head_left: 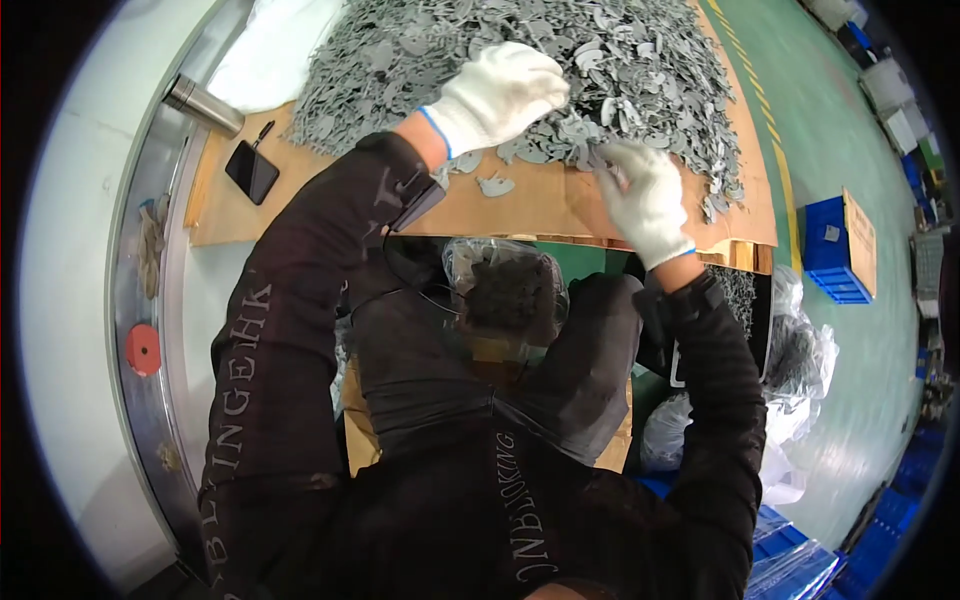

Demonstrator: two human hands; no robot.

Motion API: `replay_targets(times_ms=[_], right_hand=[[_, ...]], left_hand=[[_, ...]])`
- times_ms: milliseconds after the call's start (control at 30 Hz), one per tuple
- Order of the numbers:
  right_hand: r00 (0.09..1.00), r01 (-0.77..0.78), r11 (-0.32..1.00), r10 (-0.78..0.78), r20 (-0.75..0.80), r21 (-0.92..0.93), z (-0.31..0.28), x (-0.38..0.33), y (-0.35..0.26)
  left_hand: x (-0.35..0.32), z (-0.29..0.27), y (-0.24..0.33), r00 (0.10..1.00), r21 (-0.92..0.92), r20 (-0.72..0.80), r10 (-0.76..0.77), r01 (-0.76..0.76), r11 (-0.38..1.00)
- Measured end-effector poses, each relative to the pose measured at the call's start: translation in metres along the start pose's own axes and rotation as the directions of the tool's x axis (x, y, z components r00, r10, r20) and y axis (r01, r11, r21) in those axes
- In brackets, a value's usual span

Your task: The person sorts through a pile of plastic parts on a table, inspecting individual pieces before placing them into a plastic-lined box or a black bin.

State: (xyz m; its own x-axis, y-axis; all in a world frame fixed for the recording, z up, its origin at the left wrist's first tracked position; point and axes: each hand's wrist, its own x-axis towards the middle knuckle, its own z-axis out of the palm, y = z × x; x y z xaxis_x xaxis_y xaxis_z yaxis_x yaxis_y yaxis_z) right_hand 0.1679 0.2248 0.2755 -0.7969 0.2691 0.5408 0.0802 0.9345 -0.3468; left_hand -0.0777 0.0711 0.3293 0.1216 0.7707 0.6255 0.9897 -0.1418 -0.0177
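Note:
A large heap of small flat grey parts (520,60) covers a brown cardboard sheet (530,205) on the table. My left hand (497,92), in a white knit glove, lies palm down on the near edge of the heap. My right hand (645,198), also gloved, pinches a grey part (605,165) at the heap's lower right edge. One loose grey part (495,185) lies on the bare cardboard between my hands. Below the table edge, a clear plastic bag (505,290) holding dark parts sits in front of my body.
A black phone (251,171) lies on the cardboard at the left, with a metal cylinder (203,104) beyond it. A red round knob (142,349) sits at the far left. Blue crates (830,250) stand on the green floor to the right, and plastic bags (800,370) lie beside me.

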Motion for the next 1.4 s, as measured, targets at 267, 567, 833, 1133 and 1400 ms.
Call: replay_targets(times_ms=[267,567,833,1133,1400], right_hand=[[0.986,-0.166,0.986,0.166,0.017,-0.02,0.044,-0.019,-0.058],[0.994,0.106,0.986,-0.109,0.017,0.129,0.075,0.004,-0.089],[0.995,-0.097,0.986,0.098,-0.005,0.137,0.091,0.045,-0.109],[0.837,-0.54,0.828,0.507,0.206,0.153,0.113,0.088,-0.118],[0.829,-0.556,0.738,0.529,0.184,0.383,0.111,0.085,-0.092]], left_hand=[[-0.136,-0.049,0.058,0.812,-0.236,-0.122,-0.571,0.535,0.811],[-0.145,-0.037,0.069,0.622,-0.105,0.186,-0.761,0.782,0.614],[-0.154,-0.036,0.043,0.755,-0.014,-0.058,-0.653,0.653,0.757],[-0.145,-0.028,0.012,0.764,0.224,0.084,-0.64,0.611,0.759],[-0.147,-0.031,-0.002,0.729,-0.018,-0.042,-0.684,0.684,0.73]])
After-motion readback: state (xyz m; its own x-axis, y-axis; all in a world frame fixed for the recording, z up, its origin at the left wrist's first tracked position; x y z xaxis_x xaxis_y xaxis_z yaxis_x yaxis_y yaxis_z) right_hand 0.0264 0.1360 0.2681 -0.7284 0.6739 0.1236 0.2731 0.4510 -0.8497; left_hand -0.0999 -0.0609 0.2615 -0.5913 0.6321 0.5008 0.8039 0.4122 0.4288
